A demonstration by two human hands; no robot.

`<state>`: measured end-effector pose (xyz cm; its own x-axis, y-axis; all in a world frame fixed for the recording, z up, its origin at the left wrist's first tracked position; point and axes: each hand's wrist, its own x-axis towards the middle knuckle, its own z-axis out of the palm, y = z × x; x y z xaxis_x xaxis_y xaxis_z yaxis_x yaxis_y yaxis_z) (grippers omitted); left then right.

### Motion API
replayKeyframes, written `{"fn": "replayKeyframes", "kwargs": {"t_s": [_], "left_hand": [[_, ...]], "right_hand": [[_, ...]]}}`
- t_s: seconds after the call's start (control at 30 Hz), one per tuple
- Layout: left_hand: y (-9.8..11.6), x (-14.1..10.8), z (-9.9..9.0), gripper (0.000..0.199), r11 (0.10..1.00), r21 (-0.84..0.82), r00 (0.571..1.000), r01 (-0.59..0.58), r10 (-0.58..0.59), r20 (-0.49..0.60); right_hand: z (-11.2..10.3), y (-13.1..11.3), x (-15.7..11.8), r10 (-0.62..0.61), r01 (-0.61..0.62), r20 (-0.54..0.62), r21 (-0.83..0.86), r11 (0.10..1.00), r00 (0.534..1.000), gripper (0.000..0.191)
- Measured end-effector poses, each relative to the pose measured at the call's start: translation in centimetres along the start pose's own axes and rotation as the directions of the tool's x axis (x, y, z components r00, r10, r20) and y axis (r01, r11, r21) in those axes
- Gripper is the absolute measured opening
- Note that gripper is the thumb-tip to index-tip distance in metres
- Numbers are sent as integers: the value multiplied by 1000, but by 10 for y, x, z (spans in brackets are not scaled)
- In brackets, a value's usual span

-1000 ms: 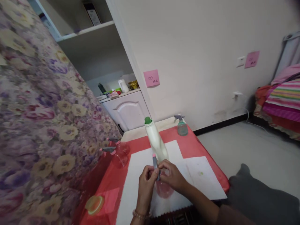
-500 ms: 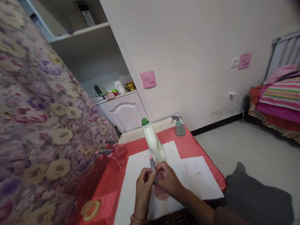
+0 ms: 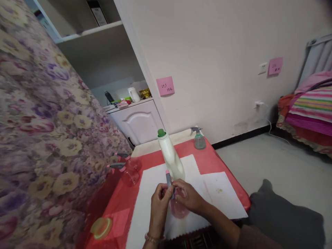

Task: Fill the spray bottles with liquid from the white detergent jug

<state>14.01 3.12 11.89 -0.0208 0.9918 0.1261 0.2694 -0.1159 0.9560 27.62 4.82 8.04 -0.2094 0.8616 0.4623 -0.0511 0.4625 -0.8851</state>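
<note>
A pink see-through spray bottle (image 3: 179,210) stands on the white cloth near the table's front, its grey spray head (image 3: 168,180) with a pink nozzle tip pointing away from me. My left hand (image 3: 159,200) is closed on the spray head from the left. Against its right side, my right hand (image 3: 187,196) is closed around the neck area, which the fingers partly hide. Just beyond both hands stands a tall pale green jug (image 3: 169,155) with a green piece in its mouth.
Two more pink spray bottles (image 3: 129,174) stand on the left of the red tablecloth (image 3: 147,159). A green spray bottle (image 3: 199,141) is at the far right corner. A round yellowish lid (image 3: 101,228) lies front left. A floral curtain (image 3: 59,148) hangs along the left side.
The view has shifted very slightly. Both hands stay on the spray bottle's top, with only small finger movement; the right fingers sit a little differently around the neck.
</note>
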Motion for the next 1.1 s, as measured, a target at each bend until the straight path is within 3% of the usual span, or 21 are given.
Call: {"fn": "replayKeyframes", "kwargs": {"t_s": [0.1, 0.2, 0.33, 0.43, 0.53, 0.67, 0.77, 0.97, 1.1], "left_hand": [[0, 0, 1, 31, 1000, 8, 1000, -9, 9, -4], [1, -1, 2, 31, 1000, 7, 1000, -12, 12, -9], [3, -3, 2, 30, 1000, -6, 999, -25, 24, -21], [4, -3, 3, 30, 999, -18, 999, -33, 33, -23], [4, -4, 4, 30, 999, -26, 1000, -22, 22, -22], [2, -2, 3, 31, 999, -21, 999, -25, 25, -31], [0, -1, 3, 31, 999, -12, 999, -32, 32, -36], [-8, -6, -7, 37, 999, 14, 999, -35, 35, -10], [-29, -12, -14, 50, 999, 7, 999, 45, -45, 11]], "right_hand": [[0, 4, -1, 43, -44, -95, -4, 999, 995, 12], [3, 7, -2, 69, -74, -183, -17, 997, 981, 27], [1, 3, -3, 4, -4, -13, 17, 1000, 1000, 22], [1, 3, -2, 9, -8, -74, 10, 1000, 997, 10], [3, 5, -2, 36, -40, -170, -21, 999, 985, 19], [1, 3, -2, -12, 12, -28, -20, 1000, 1000, 24], [-3, 3, -2, -18, 18, 8, -11, 1000, 1000, 21], [-16, 26, -9, 231, -219, 89, -125, 968, 969, 69], [-28, 33, -19, 334, -308, 132, -187, 933, 933, 79]]}}
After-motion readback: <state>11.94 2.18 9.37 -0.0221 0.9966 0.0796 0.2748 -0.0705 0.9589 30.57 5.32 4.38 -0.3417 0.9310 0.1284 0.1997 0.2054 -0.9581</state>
